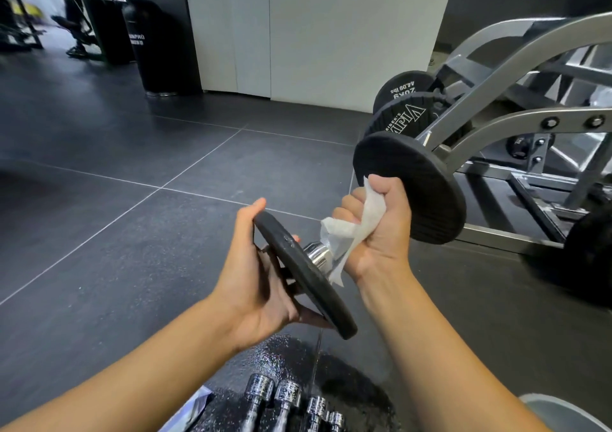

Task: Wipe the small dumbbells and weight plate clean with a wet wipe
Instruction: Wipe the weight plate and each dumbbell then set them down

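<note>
Left hand (256, 279), dumbbell (299, 266), wet wipe (351, 229), tiled floor (132, 153)

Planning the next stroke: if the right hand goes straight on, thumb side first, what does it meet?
The dumbbell's far disc, seemingly just beyond the right hand; they may already touch.

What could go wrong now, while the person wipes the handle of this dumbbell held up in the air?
1. The left grip holds the dumbbell only by the rim of one end plate. It could slip and fall on the chrome dumbbells lying below.
2. The right grip squeezes the wet wipe round the handle. A wet handle may turn slippery, so that side could also slide.
</note>
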`<state>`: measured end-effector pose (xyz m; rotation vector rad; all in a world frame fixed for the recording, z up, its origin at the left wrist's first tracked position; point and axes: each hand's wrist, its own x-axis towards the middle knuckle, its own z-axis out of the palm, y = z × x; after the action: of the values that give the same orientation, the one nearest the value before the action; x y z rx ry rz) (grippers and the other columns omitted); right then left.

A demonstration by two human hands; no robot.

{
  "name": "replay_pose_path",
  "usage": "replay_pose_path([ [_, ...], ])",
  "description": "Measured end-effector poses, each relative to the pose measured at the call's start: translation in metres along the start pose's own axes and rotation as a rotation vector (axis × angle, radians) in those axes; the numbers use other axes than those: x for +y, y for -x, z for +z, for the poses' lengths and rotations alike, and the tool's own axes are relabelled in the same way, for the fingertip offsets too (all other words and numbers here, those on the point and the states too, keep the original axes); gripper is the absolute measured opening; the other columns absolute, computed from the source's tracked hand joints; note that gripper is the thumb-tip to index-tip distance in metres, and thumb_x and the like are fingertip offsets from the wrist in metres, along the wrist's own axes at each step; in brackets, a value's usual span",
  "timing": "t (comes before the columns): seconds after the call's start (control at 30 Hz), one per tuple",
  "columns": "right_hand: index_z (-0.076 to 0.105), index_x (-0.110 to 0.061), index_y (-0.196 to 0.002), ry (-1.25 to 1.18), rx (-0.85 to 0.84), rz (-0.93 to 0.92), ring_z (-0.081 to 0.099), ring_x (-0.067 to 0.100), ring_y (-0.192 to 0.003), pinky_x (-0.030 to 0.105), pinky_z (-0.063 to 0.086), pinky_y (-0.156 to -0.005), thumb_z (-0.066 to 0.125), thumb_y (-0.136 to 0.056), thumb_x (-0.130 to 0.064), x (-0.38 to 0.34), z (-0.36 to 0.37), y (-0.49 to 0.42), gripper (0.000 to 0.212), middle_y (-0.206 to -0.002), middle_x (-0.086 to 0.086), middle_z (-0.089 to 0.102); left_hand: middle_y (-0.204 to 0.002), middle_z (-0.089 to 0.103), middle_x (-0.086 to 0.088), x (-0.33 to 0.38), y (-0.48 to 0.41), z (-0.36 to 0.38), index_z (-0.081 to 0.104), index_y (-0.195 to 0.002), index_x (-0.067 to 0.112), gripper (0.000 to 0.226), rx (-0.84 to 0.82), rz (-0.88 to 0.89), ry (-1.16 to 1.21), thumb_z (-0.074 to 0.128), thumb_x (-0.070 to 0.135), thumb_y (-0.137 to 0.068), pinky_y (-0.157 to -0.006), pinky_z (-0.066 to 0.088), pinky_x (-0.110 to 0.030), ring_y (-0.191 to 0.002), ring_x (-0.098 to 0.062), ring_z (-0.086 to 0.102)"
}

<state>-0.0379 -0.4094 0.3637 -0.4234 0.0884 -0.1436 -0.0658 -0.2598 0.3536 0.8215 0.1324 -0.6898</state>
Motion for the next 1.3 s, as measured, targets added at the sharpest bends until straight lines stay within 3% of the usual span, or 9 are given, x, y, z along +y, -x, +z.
replay_pose_path([
  [0.1,0.030,-0.026,-0.058,0.009,0.045,-0.028,0.018,0.007,-0.044,0.020,0.022,-0.038,0.061,-0.087,-0.026,0.000,0.002,0.000,0.043,-0.053,-0.009,0.021,-0.076,0.063,-0.002,-0.006,0.004,0.010,0.072,-0.081,0.027,0.052,0.024,0.320,-0.212,0.061,0.077,-0.073,-0.064,0.057,-0.049,-0.069,-0.019,0.066],
  [0.27,0.028,-0.026,-0.060,-0.004,0.144,-0.060,0.018,0.009,-0.047,0.021,0.024,-0.046,0.059,-0.088,-0.025,-0.002,0.001,0.000,0.042,-0.054,-0.007,0.018,-0.139,0.044,-0.009,0.005,-0.001,-0.017,0.050,-0.130,0.026,0.084,-0.256,1.595,-1.600,0.083,0.070,-0.067,-0.111,0.039,-0.057,-0.136,-0.031,0.048],
  [0.33,0.026,-0.026,-0.060,-0.043,0.173,-0.067,0.018,0.009,-0.047,0.023,0.022,-0.051,0.059,-0.087,-0.024,-0.004,-0.001,0.000,0.043,-0.054,-0.008,0.018,-0.145,0.045,-0.008,0.014,-0.001,-0.018,0.055,-0.131,0.026,0.067,-0.290,1.715,-1.579,0.073,0.066,-0.081,-0.113,0.036,-0.060,-0.142,-0.034,0.046],
  [0.53,0.026,-0.026,-0.056,-0.073,0.133,-0.103,0.016,0.008,-0.050,0.024,0.014,-0.057,0.060,-0.087,-0.024,-0.009,-0.003,-0.001,0.046,-0.054,-0.009,0.019,-0.128,0.065,-0.018,0.017,-0.006,-0.018,0.063,-0.131,0.025,0.099,0.089,0.089,-0.276,0.050,0.099,-0.066,-0.089,0.048,-0.077,-0.116,-0.033,0.067],
  [0.7,0.031,-0.025,-0.055,0.016,0.093,-0.056,0.018,0.008,-0.046,0.020,0.021,-0.043,0.058,-0.087,-0.019,0.004,0.001,0.003,0.042,-0.054,-0.008,0.020,-0.079,0.077,-0.018,0.007,-0.001,-0.001,0.062,-0.109,0.004,0.089,0.049,-0.082,-0.054,0.053,0.087,-0.075,-0.076,0.052,-0.075,-0.084,-0.040,0.072],
  [0.8,0.034,-0.025,-0.057,0.035,0.116,-0.052,0.020,0.009,-0.047,0.021,0.024,-0.042,0.060,-0.086,-0.019,0.011,0.004,0.004,0.039,-0.056,-0.008,0.022,-0.075,0.064,-0.001,0.000,0.001,0.002,0.056,-0.101,0.020,0.060,0.076,0.288,-0.233,0.070,0.070,-0.070,-0.057,0.056,-0.044,-0.070,-0.019,0.066],
  [1.0,0.027,-0.022,-0.054,-0.120,0.203,0.014,0.024,0.010,-0.039,0.017,0.029,-0.037,0.053,-0.089,-0.018,0.013,0.006,0.003,0.043,-0.051,-0.006,0.022,-0.148,0.039,-0.014,0.026,-0.008,-0.021,0.050,-0.134,0.027,0.071,-0.429,1.672,-1.466,0.073,0.068,-0.081,-0.114,0.035,-0.063,-0.147,-0.032,0.039],
  [1.17,0.025,-0.023,-0.053,-0.114,0.193,-0.016,0.025,0.010,-0.042,0.016,0.029,-0.042,0.053,-0.089,-0.020,0.009,0.002,0.002,0.046,-0.050,-0.006,0.024,-0.135,0.059,0.006,0.030,-0.007,-0.022,0.060,-0.126,0.048,0.074,0.151,0.522,-0.644,0.044,0.096,-0.072,-0.098,0.048,-0.062,-0.133,-0.020,0.054],
  [1.3,0.020,-0.027,-0.058,-0.139,0.143,-0.009,0.016,0.010,-0.049,0.022,0.024,-0.040,0.054,-0.082,-0.019,0.014,0.002,0.002,0.042,-0.057,-0.008,0.017,-0.099,0.079,-0.015,0.023,0.000,-0.016,0.083,-0.104,0.018,0.102,-0.066,-0.116,-0.350,0.038,0.101,-0.066,-0.088,0.044,-0.084,-0.095,-0.034,0.077],
])
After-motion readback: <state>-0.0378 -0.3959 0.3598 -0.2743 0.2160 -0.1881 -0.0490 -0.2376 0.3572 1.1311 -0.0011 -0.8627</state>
